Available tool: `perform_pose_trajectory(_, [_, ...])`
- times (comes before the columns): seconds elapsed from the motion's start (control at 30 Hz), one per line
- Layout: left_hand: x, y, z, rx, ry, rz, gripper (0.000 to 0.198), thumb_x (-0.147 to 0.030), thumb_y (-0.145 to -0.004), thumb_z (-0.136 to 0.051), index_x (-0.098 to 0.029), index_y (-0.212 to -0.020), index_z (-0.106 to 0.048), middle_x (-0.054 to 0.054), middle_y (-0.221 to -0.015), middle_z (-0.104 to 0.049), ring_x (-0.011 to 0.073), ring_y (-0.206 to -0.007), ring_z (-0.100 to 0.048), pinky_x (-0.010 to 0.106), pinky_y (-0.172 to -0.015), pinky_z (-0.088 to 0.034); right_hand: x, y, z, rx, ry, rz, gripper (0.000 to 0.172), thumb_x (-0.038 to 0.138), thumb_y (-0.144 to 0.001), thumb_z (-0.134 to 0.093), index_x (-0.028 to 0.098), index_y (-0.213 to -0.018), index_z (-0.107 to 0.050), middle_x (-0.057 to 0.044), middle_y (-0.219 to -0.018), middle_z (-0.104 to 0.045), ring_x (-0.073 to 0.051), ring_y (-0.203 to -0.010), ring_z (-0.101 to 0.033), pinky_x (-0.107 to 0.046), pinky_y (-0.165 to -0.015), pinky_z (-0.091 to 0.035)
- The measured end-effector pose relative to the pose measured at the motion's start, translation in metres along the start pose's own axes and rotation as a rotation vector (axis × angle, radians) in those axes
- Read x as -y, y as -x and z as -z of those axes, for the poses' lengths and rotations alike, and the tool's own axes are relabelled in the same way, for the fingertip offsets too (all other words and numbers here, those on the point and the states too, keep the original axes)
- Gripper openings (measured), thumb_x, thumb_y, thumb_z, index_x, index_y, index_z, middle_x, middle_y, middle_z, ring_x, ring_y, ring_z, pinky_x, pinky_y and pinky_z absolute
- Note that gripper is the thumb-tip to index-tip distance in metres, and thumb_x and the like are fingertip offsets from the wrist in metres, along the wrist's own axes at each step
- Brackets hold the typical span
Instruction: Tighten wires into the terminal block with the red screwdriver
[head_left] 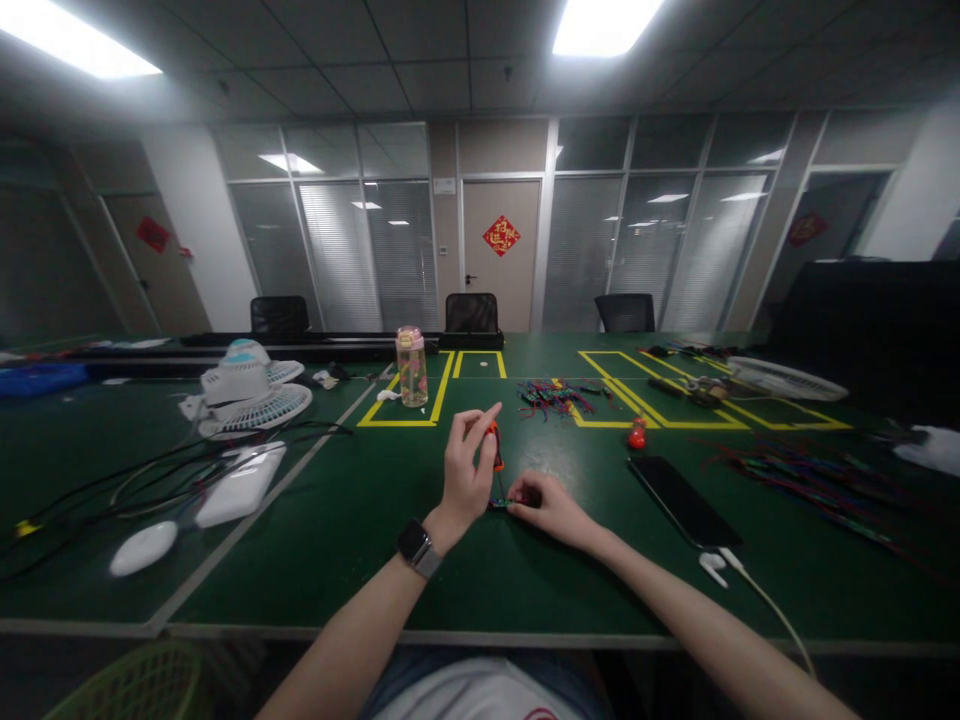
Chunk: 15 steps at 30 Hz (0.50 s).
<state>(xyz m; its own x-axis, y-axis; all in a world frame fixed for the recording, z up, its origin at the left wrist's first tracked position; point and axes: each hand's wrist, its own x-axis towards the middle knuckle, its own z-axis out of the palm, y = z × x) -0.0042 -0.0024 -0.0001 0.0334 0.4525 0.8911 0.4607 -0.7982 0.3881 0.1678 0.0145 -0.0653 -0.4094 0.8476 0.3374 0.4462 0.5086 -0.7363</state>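
In the middle of the green table, my left hand [465, 475] is closed round the handle of a small orange-and-black screwdriver [497, 455]. Its thin shaft points down, and the tip meets a small dark green piece with wires [499, 505] low over the tabletop. My right hand [553, 510] pinches that wired piece from the right side. Red shows beside its fingertips, too small to make out. Whether the tip sits in a screw cannot be seen.
Beyond my hands lies a pile of coloured wired pieces [555, 397]; more wires [817, 485] lie right. A phone [682, 500], earphone [713, 570] and small red figure [637, 433] are nearer. A bottle [412, 370], white fan [251, 390], power bank [241, 485] and mouse [144, 548] stand left.
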Motion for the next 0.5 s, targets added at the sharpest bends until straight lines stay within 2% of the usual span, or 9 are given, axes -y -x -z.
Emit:
perform_pose_trajectory(0.1, [0.0002,-0.0003,-0.0003,-0.001,0.012,0.006,0.038,-0.02,-0.099,-0.036,-0.023,-0.133,-0.052,0.006,-0.106,-0.054,0.0155,-0.097,-0.056,0.028,-0.085,-0.048,0.0009,0.0003,0.0003,0.0,-0.009,-0.004,0.009,0.01,-0.072,-0.066,0.015,-0.079,-0.064,0.001,-0.072,-0.059,-0.013,-0.067,-0.054,-0.024,-0.062,-0.042])
perform_pose_trajectory(0.37, [0.0005,-0.001,-0.0014,-0.064,-0.061,-0.029,0.03,-0.026,-0.093,-0.055,-0.024,-0.123,-0.061,0.004,-0.096,-0.051,0.015,-0.088,-0.055,0.029,-0.081,-0.049,0.0053,0.0008,0.0028,0.01,0.008,-0.005,0.009,0.01,-0.072,-0.066,0.016,-0.08,-0.064,0.0,-0.074,-0.06,-0.014,-0.068,-0.054,-0.024,-0.063,-0.042])
perform_pose_trajectory(0.5, [-0.0001,-0.0002,0.0001,-0.004,-0.029,-0.013,0.036,-0.022,-0.097,-0.043,-0.023,-0.131,-0.054,0.006,-0.103,-0.054,0.0159,-0.094,-0.056,0.029,-0.083,-0.049,0.0052,0.0006,0.0018,0.008,0.001,-0.005,0.008,0.011,-0.073,-0.065,0.015,-0.079,-0.064,0.0,-0.073,-0.059,-0.014,-0.067,-0.053,-0.024,-0.062,-0.042])
